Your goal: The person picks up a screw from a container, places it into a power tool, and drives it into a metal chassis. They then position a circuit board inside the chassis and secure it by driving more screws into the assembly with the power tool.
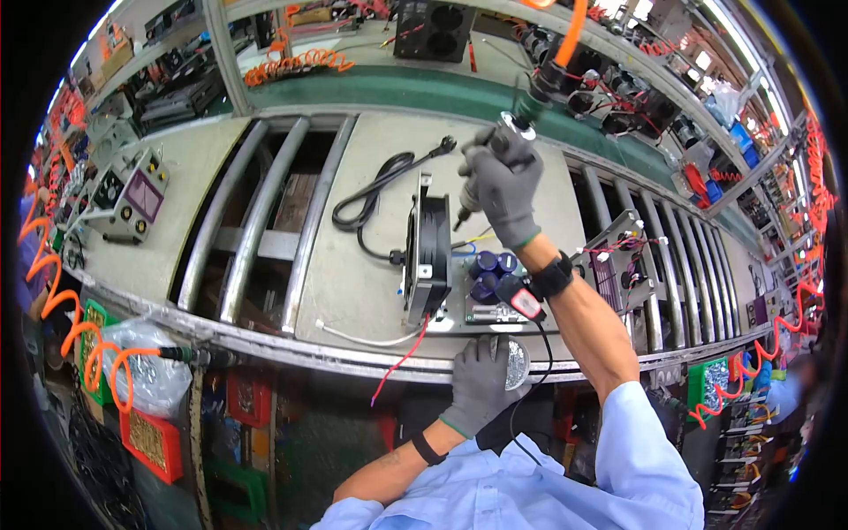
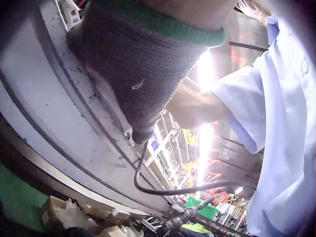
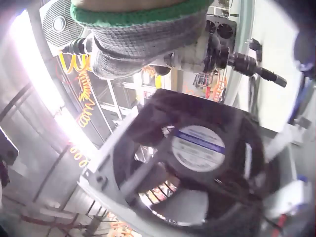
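Grey knit covers both hands. We see the right hand (image 1: 502,190) with its fingers clamped round a power screwdriver (image 3: 242,63), the bit angled down near the upright black fan (image 1: 433,247) on the bench (image 1: 358,296). By the near edge, the left hand (image 1: 477,389) is at a round dish (image 1: 527,364) of silvery bits; we cannot tell whether its fingers grip it. Lower left, a red bin (image 1: 172,446) holds brass-coloured pieces (too small for us to name). Rightward, a green bin (image 1: 695,389) contains silvery ones.
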### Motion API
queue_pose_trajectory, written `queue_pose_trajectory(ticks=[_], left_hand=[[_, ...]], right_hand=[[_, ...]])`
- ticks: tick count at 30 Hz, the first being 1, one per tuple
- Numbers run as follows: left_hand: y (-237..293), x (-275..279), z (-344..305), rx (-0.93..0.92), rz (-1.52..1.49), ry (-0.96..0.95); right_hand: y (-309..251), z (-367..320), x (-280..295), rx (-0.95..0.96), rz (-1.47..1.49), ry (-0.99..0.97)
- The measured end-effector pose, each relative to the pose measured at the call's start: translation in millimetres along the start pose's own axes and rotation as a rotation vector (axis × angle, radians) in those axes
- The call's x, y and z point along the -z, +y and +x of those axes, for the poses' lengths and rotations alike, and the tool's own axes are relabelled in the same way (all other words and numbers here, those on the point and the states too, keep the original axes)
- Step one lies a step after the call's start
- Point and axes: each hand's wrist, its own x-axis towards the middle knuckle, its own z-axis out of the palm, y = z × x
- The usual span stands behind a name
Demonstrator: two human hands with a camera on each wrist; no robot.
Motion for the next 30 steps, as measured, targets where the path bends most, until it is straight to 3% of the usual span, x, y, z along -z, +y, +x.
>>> queue_pose_trajectory(ticks=[2, 4, 8, 12, 15, 19, 22, 27, 30], left_hand=[[-1.4, -5.0, 3.1, -0.019, 0.01, 0.006], [-4.8, -2.0, 4.6, -0.078, 0.018, 0.039], [-16.5, -1.9, 4.0, -0.135, -0.031, 0.045], [-14.9, 5.1, 7.8, -0.13, -0.024, 0.043], [-18.6, 2.2, 12.1, -0.144, -0.017, 0.073], [-21.8, -5.3, 11.5, -0.114, 0.017, -0.019], [-15.6, 6.4, 14.9, -0.067, -0.047, -0.064], [-17.6, 2.2, 19.4, -0.1, -0.072, 0.044], [-11.9, 14.5, 24.8, -0.108, -0.074, 0.036]], right_hand=[[7.1, 38.2, -13.3, 0.102, 0.015, 0.038], [23.2, 81.2, -19.0, 0.046, -0.011, 0.075], [77.3, 170.9, 6.0, -0.041, -0.457, 0.23], [61.4, 226.5, 36.8, -0.233, -0.668, 0.243], [74.6, 280.8, 71.7, -0.238, -0.452, 0.261], [79.9, 340.0, 96.8, -0.305, -0.432, 0.265], [91.8, 365.5, 106.5, -0.305, -0.508, 0.222], [140.9, 389.2, 122.8, -0.249, -0.511, 0.193], [138.0, 365.5, 112.8, -0.125, -0.91, 0.264]])
